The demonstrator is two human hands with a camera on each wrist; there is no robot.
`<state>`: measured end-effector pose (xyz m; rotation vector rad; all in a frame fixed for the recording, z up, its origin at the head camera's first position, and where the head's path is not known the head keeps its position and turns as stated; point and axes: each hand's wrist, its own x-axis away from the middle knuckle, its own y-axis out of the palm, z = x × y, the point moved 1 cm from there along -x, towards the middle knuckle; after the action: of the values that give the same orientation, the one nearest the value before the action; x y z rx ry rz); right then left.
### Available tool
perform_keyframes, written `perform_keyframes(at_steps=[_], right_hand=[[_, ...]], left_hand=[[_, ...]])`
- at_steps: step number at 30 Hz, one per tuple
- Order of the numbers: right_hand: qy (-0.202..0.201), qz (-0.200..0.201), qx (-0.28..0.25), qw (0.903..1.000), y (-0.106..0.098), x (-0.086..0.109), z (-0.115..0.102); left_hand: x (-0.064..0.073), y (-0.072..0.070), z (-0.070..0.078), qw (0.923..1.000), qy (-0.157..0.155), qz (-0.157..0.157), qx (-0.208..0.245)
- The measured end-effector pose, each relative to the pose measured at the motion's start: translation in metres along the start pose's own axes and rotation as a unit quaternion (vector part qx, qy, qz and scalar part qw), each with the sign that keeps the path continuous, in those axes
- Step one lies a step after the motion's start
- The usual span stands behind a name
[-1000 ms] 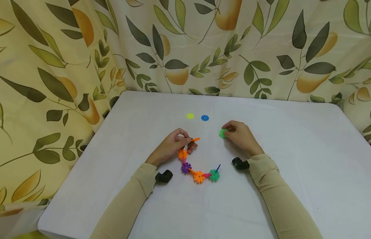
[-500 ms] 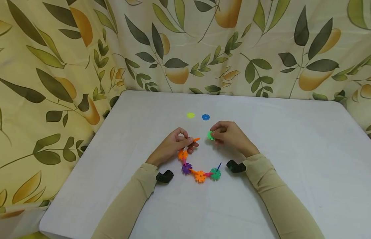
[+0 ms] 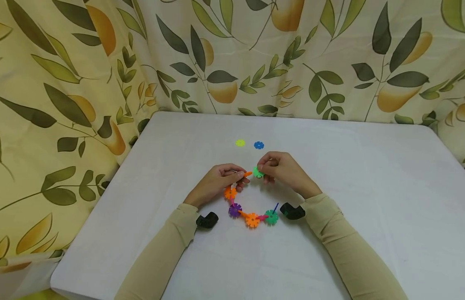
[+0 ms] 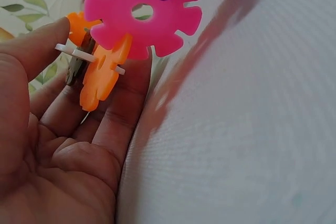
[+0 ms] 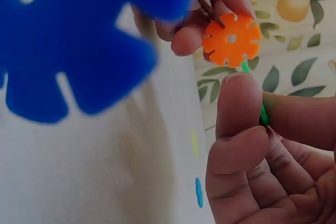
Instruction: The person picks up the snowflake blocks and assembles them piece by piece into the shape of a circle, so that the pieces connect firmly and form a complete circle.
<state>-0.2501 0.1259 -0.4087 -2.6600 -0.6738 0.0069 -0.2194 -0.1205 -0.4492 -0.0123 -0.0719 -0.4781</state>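
Note:
A chain of notched plastic snowflake discs curves over the table, with purple (image 3: 235,210), orange (image 3: 252,220) and teal (image 3: 271,217) discs along it. My left hand (image 3: 216,182) pinches the chain near its far end, where an orange disc (image 5: 231,40) sticks out past the fingers. Between thumb and forefinger my right hand (image 3: 288,171) pinches a bright green disc (image 3: 257,172). Seen edge-on in the right wrist view, the green disc meets the orange disc's rim; whether their slots interlock I cannot tell. A pink disc (image 4: 142,14) of the chain hangs beside my left fingers.
Beyond the hands, a yellow disc (image 3: 240,143) and a blue disc (image 3: 259,145) lie flat on the white table (image 3: 352,175). At the chain's near end a dark blue disc (image 5: 94,30) stands up close to the right wrist. Patterned curtains (image 3: 225,54) border the table.
My right hand has moved left with the green disc, bringing it up to the orange end disc. The left hand has stayed nearly in place, its fingers shifting slightly.

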Motion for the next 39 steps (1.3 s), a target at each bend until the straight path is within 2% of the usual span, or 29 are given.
perform_keyframes(at_steps=[10, 21, 26, 39], right_hand=[[0.0, -0.005, -0.008, 1.0, 0.003, 0.0, -0.001], [-0.025, -0.019, -0.016, 0.9994, 0.008, -0.001, -0.002], [-0.029, -0.014, -0.009, 0.9994, 0.013, -0.001, -0.004], [-0.039, 0.0, -0.001, 0.9992, 0.023, 0.0, -0.004]], left_hand=[[-0.001, 0.0, 0.0, 1.0, 0.007, 0.003, 0.001], [-0.001, -0.001, -0.001, 0.9997, 0.018, -0.009, 0.011], [-0.001, -0.002, -0.003, 0.9999, 0.013, -0.005, 0.006], [0.0, 0.0, -0.002, 0.9994, 0.033, -0.011, 0.006]])
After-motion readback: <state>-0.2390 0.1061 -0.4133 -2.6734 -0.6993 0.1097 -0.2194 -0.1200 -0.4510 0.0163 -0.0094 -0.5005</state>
